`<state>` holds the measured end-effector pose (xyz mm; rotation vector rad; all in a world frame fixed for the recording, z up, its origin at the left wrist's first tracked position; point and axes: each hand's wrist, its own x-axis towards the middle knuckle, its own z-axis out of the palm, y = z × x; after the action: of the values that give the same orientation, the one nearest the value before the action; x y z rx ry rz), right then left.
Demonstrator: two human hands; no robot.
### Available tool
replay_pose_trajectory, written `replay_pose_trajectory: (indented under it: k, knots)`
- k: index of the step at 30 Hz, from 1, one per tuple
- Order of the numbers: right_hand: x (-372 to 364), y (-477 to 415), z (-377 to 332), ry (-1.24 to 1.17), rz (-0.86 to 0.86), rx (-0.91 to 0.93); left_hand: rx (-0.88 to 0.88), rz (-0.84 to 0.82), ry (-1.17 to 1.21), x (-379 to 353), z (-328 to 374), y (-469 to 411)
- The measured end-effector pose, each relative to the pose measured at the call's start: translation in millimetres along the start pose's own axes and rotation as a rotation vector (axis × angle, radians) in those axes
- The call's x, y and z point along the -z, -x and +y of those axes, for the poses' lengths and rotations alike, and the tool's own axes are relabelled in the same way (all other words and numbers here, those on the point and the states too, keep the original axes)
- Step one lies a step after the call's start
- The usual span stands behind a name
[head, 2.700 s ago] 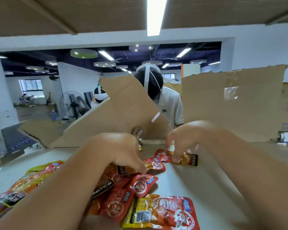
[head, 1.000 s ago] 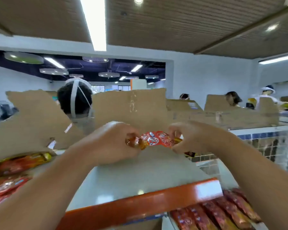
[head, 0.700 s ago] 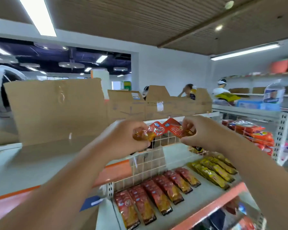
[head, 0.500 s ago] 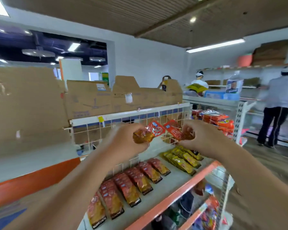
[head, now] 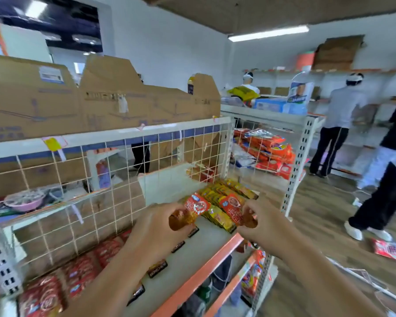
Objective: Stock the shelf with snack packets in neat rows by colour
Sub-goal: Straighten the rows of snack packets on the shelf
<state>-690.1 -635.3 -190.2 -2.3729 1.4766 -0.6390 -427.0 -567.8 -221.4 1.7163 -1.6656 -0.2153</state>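
My left hand [head: 157,227] grips a red snack packet [head: 191,210] by its brown end. My right hand [head: 264,225] pinches a second red snack packet [head: 234,208] the same way. Both packets hang just above the white shelf [head: 185,271] with an orange front edge. A row of red packets [head: 78,275] lies along the shelf's left half, partly hidden by my left arm. A row of yellow packets [head: 220,200] lies at the shelf's far right end, right under the held packets.
A white wire grid [head: 114,170] backs the shelf, with cardboard boxes [head: 101,97] on top. Another rack [head: 268,147] with red bags stands behind. People [head: 336,124] stand in the aisle at right. A red packet [head: 389,249] lies on the wooden floor.
I picked two red packets from the pile on the top surface, then my view swung right and down. My hands carried them down over the shelf's rows and moved slightly apart.
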Motion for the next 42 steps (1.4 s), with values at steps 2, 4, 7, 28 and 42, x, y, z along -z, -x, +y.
replay_pose_trajectory:
  k: [2, 4, 7, 28, 42]
  knots:
    - [-21.4, -21.8, 7.1, 0.002, -0.022, -0.004, 0.013, 0.011, 0.012, -11.5, -18.4, -10.5]
    - [-41.6, -41.6, 8.9, -0.002, -0.047, -0.021, 0.059, 0.016, 0.011, -23.4, -37.5, -22.3]
    - [-70.1, -66.1, 11.3, -0.025, -0.068, -0.030, 0.091, 0.024, 0.001, -42.5, -61.4, -37.5]
    - [-208.5, -190.2, 39.2, -0.129, -0.322, 0.245, 0.492, 0.340, -0.200, -137.8, -90.3, -41.4]
    - [-260.7, -183.9, 32.1, -0.060, -0.419, 0.418, 0.733, 0.516, -0.402, -195.2, -95.6, 42.5]
